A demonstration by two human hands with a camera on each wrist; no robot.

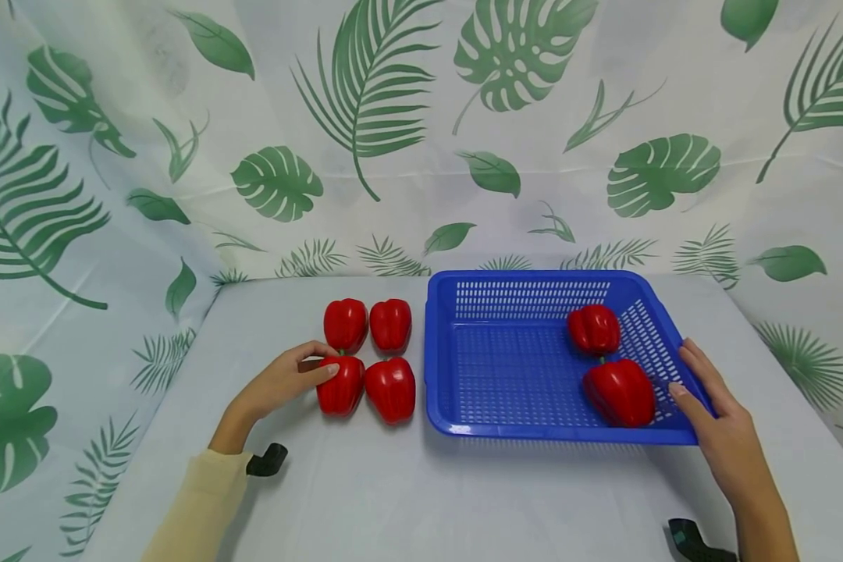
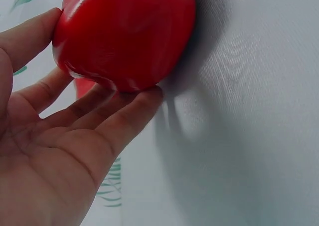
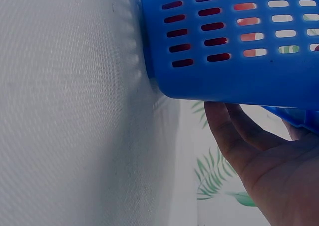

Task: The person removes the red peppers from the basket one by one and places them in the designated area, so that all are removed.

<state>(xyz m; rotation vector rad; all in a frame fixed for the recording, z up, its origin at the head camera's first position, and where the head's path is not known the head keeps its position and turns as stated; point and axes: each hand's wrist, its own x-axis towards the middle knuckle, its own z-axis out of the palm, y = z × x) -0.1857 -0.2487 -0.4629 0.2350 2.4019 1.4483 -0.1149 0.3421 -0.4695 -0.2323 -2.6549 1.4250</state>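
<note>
My left hand (image 1: 288, 380) holds the front-left red bell pepper (image 1: 340, 388), its thumb on one side and fingers on the other. The left wrist view shows this pepper (image 2: 124, 36) close up against the fingertips. Beside it on the table lies another bell pepper (image 1: 391, 390), with two more, a left one (image 1: 346, 325) and a right one (image 1: 390, 325), behind. My right hand (image 1: 727, 425) grips the right rim of a blue plastic basket (image 1: 506, 432), thumb over the edge. Inside, toward the right, lie a smaller-looking bell pepper (image 1: 594, 329) and a nearer one (image 1: 620, 393).
A white-covered table (image 1: 365, 499) carries everything. Behind and beside it hangs a white cloth (image 1: 407, 211) printed with green leaves. Black wrist mounts show below the left hand (image 1: 267, 460) and the right hand (image 1: 695, 540).
</note>
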